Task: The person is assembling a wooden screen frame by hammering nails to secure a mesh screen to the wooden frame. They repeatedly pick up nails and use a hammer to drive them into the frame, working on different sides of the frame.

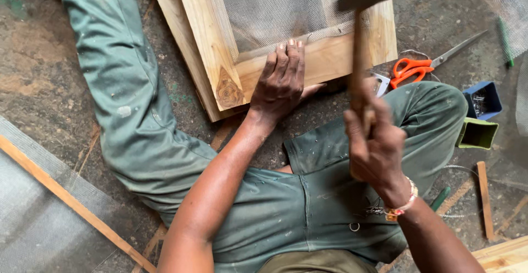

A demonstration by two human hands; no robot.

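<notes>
A pale wooden frame covered with grey wire mesh lies on the ground between my legs. My left hand presses flat on the frame's lower rail, fingers together, holding nothing. My right hand grips the wooden handle of a hammer. The hammer is raised above the frame's right side, and its metal head is blurred.
Orange-handled scissors lie on the ground at right. Beside them stand a blue box of small nails and a green box. A mesh sheet with a wooden strip lies at lower left. Loose wood strips lie at right.
</notes>
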